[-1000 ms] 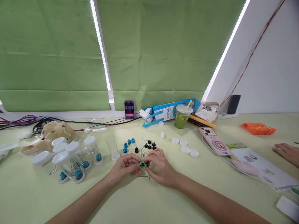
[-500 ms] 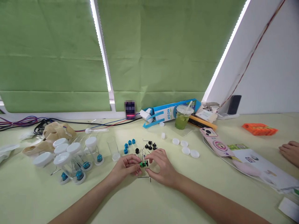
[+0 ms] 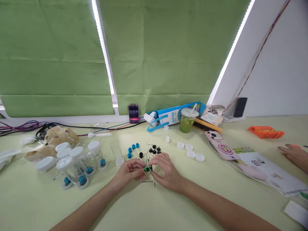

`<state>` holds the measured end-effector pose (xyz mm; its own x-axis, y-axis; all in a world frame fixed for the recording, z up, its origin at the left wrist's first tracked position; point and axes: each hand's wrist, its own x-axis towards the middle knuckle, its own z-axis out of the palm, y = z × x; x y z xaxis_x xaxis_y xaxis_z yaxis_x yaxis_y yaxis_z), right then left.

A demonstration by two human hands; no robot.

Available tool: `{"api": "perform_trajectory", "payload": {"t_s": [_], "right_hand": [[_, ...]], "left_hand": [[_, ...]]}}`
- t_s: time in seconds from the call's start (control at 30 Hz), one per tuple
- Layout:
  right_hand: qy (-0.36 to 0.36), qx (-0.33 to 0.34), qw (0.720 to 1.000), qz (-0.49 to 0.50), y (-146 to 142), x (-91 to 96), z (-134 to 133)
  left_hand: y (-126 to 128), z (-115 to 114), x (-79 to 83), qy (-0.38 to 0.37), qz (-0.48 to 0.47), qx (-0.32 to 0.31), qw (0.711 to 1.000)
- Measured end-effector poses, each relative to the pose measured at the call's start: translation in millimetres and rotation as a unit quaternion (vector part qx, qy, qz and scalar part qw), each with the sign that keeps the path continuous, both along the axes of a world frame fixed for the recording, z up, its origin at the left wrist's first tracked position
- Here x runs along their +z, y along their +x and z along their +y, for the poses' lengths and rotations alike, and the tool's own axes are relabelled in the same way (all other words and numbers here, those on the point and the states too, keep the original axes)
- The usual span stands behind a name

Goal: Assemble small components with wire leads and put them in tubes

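Between my two hands is a small green part [image 3: 147, 168] with a black knob at its right end and thin bent wire rising from it. My left hand [image 3: 128, 170] pinches the green part from the left. My right hand [image 3: 167, 173] has thumb and fingers closed at the black knob. Just below my hands lies a thin L-shaped metal rod [image 3: 148, 182]. Beyond them are several black knobs [image 3: 154, 151], a single black piece [image 3: 141, 155] and several blue knobs [image 3: 130, 150]. An uncapped clear tube [image 3: 117, 155] stands beyond my left hand.
White-capped clear tubes [image 3: 77, 153] holding blue parts stand at left, near a beige cloth [image 3: 59, 136]. Several white caps [image 3: 191, 154], a green drink [image 3: 186, 123], a blue bag [image 3: 168, 119] and a pink phone [image 3: 220, 147] lie rightward. Another person's hand [image 3: 295, 155] rests far right.
My right thumb and fingers have closed in on the knob of the green part. My left hand keeps its grip. The other person's hand at far right has moved inward.
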<state>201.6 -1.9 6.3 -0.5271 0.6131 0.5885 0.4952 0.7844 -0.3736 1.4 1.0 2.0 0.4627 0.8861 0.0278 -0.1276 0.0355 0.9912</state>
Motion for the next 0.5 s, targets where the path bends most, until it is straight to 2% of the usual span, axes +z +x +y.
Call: {"api": "perform_trajectory", "payload": {"t_s": [0.5], "right_hand": [[-0.009,0.010,1.000,-0.001,-0.2,-0.1,0.0]], "left_hand": [[-0.4,1.0,-3.6,0.002,0.001,0.004,1.000]]}}
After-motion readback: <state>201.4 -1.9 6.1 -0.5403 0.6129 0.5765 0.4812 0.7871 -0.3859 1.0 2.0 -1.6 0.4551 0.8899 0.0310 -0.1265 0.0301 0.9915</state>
